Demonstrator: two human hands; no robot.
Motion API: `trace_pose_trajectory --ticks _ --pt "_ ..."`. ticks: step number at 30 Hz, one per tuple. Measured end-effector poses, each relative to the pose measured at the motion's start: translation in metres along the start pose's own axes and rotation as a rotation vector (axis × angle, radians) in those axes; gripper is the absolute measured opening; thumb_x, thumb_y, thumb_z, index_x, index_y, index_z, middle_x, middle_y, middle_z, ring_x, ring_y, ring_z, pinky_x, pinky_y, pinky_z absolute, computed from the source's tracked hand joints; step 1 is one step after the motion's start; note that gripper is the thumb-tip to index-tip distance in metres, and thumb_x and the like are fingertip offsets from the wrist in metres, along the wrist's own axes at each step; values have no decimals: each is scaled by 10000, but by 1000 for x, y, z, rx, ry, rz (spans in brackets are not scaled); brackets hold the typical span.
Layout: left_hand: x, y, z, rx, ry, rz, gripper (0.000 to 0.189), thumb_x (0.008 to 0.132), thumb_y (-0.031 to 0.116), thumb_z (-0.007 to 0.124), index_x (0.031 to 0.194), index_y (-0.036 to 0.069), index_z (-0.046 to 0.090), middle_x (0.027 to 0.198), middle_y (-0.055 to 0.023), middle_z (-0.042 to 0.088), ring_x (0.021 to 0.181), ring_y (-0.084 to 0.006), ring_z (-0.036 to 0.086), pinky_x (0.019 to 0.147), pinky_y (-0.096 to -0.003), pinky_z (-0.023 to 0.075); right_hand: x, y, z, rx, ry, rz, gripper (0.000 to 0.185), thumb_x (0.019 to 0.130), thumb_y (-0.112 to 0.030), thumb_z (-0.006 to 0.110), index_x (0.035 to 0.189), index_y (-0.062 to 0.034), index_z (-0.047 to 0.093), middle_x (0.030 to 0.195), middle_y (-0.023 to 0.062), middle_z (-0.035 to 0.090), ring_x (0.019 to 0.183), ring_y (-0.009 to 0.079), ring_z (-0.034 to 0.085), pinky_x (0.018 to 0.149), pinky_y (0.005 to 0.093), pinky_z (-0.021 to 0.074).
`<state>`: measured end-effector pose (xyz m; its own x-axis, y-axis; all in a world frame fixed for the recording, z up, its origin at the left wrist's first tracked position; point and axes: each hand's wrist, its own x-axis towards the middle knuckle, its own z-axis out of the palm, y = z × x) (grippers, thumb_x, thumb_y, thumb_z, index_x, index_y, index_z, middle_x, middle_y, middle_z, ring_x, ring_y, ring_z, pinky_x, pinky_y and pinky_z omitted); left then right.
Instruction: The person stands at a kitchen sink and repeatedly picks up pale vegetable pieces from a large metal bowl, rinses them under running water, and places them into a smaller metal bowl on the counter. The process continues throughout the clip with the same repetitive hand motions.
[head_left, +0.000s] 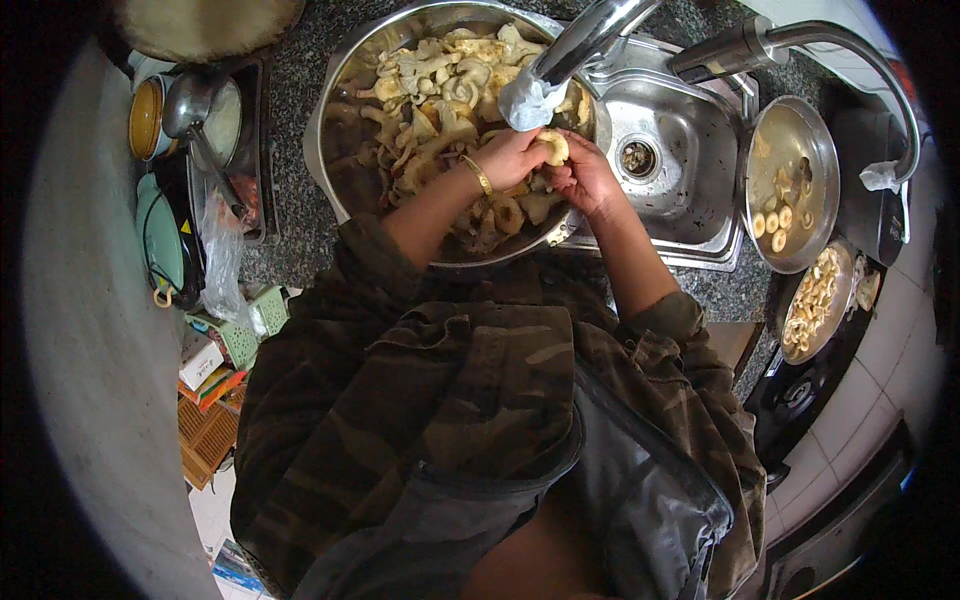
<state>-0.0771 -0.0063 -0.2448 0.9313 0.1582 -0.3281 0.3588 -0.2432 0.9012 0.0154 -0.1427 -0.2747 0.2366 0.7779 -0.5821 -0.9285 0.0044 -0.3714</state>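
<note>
A pale, curved mushroom (555, 147) is pinched between my two hands, low over the right part of a large stainless-steel basin (324, 142). My left hand (513, 160), with a gold-coloured bracelet at the wrist, grips it from the left. From the other side the fingers of my right hand (589, 177) hold it; some fingertips are hidden. Many cream and brownish mushrooms (431, 142) lie in water in the basin. Right above my hands is the chrome faucet (574, 49), its mouth wrapped in white material (532, 101).
Right of the basin, a steel sink (679, 195) has dark specks and a drain strainer (637, 158). Farther right are a metal pan (814, 240) with mushroom pieces and another dish of pale pieces (814, 300). A second faucet (720, 56) arches there. A ladle (187, 105) lies left.
</note>
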Motion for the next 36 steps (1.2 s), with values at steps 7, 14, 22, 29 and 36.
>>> trace_pose_trajectory --ticks 7,14,22,29,36 --pt "5 -36 -5 838 269 216 247 823 113 469 1067 77 489 827 -150 551 759 -326 560 676 -427 440 -8 2 13 -1635 250 -749 119 822 -146 544 918 -80 566 773 124 620 591 287 597 524 379 473" --pt "26 -46 -8 888 201 -38 205 830 149 475 997 34 499 994 -189 512 839 -368 553 741 -458 434 -73 -49 -25 -1565 784 -878 185 778 -107 603 958 -67 588 816 94 633 701 214 610 652 321 479" --pt "55 -42 18 697 287 -13 180 839 144 446 965 28 498 823 -192 616 799 -352 593 691 -464 458 -116 -106 -73 -1169 1116 -1148 487 813 -136 608 1233 -17 391 958 91 559 720 140 526 633 254 448" --pt "18 -3 18 870 202 73 377 787 100 491 1162 67 480 976 -149 587 863 -323 578 720 -428 471 -73 -56 -31 -674 423 -487 232 843 -197 560 991 -19 564 836 66 604 646 102 490 563 240 432" --pt "-3 5 27 486 281 121 486 748 53 540 1226 47 452 1095 -146 513 938 -329 548 798 -385 455 -16 8 14 -252 138 -194 238 852 -85 555 1074 -13 509 851 51 582 672 107 543 589 222 466"
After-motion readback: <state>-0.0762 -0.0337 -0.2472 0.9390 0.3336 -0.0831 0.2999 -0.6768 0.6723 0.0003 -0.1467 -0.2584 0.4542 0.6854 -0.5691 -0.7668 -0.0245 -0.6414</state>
